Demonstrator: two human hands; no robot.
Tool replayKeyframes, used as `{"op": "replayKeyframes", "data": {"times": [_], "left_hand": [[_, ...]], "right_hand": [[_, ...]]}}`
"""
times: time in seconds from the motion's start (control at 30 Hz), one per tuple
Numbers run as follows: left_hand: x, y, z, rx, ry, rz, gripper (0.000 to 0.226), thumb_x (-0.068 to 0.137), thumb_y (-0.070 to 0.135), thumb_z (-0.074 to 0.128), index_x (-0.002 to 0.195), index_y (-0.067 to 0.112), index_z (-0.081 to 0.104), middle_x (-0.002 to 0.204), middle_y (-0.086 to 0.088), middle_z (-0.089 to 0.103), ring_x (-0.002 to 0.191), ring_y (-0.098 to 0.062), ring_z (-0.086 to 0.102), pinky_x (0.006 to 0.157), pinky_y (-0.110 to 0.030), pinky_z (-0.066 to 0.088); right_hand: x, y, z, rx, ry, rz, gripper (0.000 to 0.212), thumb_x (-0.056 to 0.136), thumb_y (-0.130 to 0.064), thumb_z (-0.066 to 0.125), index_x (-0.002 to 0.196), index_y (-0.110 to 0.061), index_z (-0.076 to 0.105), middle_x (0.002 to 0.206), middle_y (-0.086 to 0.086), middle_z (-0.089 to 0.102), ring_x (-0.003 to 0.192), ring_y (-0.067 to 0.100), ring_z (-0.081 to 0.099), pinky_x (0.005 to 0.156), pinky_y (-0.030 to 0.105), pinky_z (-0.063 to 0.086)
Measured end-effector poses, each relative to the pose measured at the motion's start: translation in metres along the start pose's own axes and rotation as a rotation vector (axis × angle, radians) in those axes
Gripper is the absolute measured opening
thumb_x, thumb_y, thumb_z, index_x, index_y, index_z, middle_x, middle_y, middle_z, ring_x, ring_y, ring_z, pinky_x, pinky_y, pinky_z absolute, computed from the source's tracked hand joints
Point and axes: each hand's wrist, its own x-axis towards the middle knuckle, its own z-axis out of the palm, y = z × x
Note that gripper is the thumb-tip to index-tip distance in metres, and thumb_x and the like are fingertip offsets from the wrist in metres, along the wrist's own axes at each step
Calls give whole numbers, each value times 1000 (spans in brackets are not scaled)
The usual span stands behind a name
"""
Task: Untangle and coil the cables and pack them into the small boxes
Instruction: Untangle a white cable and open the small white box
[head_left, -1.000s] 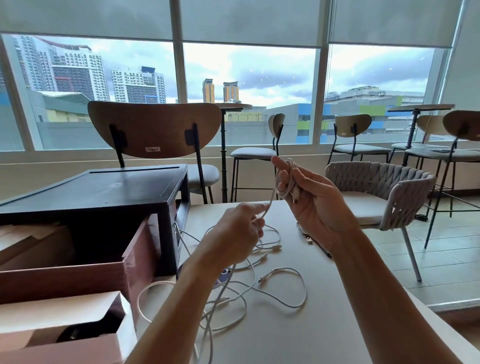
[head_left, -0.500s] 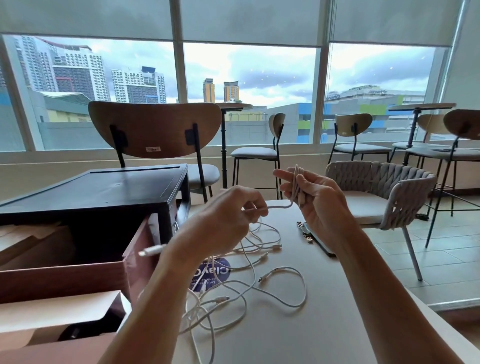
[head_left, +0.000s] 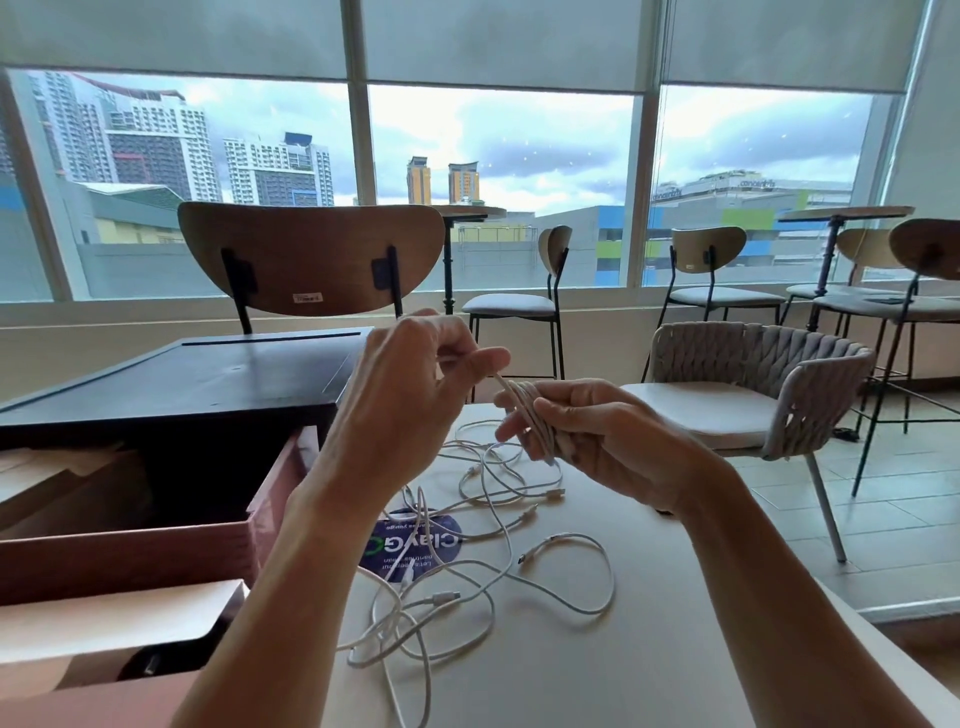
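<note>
While an open brown box (head_left: 130, 551) sits at the far left of the worktop (head_left: 649, 649), a smaller box with a pale flap (head_left: 104, 623) lies nearer the camera and a black box (head_left: 182, 384) stands behind. The left hand (head_left: 410, 400) is raised above the surface, its thumb and fingers pinching a white cable (head_left: 535, 421). That cable runs a short way right and is wound in several turns round the fingers of the right hand (head_left: 608, 447), which curls round the coil. The hands are close together, joined by the cable. Below them, loose cables (head_left: 493, 566) lie tangled on the worktop, partly over a round blue sticker (head_left: 410, 545). A woven chair (head_left: 753, 374) stands to the right.
</note>
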Motion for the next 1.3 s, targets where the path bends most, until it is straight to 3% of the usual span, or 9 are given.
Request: {"op": "replayKeyframes", "data": {"times": [0.2,0.4,0.53,0.63,0.7,0.87,1.03,1.2,1.3], "left_hand": [[-1,-1,4,-45,20,-12,29,84,46,69,72,20,64,63,17,47,54,13,48,53,-4,33],[-2,-14,11,-160,-8,-150,29,83,48,71,69,24,62,43,23,49,40,-1,41,45,-12,29],[-2,-26,16,-267,-91,-205,21,89,41,65,76,27,70,53,25,55,48,-1,44,52,-20,32],[-3,-24,18,-354,-217,-159,17,94,31,62,100,26,77,76,29,68,74,10,61,66,-11,42],[-4,-24,21,-395,-259,-146,20,93,20,64,110,18,75,72,32,65,75,15,60,67,-5,42],[-5,-31,23,-393,-267,-134,19,89,20,70,106,23,77,89,16,72,80,5,63,67,-10,44],[-5,-29,23,-387,-267,-163,16,89,18,71,100,29,77,87,16,76,81,0,69,66,-11,47],[-7,-33,25,-315,-257,-208,8,89,21,73,92,27,76,81,8,75,80,-13,71,75,-40,60],[-8,-36,28,-312,-225,-254,6,89,19,72,89,25,74,78,1,74,77,-20,71,74,-48,60]], "right_hand": [[-5,-2,-1,-13,-172,-15,36,100,-9,43,131,7,53,93,13,67,82,18,59,73,21,51],[-5,1,1,-35,-222,-56,34,99,-16,44,125,1,58,80,3,60,73,10,53,68,21,44],[-1,7,-2,75,-200,-72,26,95,-18,50,112,-4,64,72,0,48,63,8,43,66,24,39],[-1,8,-3,168,-209,-65,24,96,-15,48,110,1,59,70,0,43,59,8,38,64,22,39],[-1,9,-5,196,-205,-50,23,97,-14,47,110,3,56,69,1,42,59,9,38,65,23,43],[0,9,-5,222,-191,-20,27,100,-13,43,109,4,61,70,2,41,61,10,39,70,27,48],[0,9,-7,184,-154,17,31,101,-15,46,114,7,63,76,4,50,68,14,43,76,29,53],[3,6,-1,112,5,48,26,93,-14,55,102,3,73,82,11,61,67,12,56,81,29,57],[8,6,3,15,162,17,19,91,-13,61,99,0,72,79,11,65,67,13,60,82,33,58]]}}
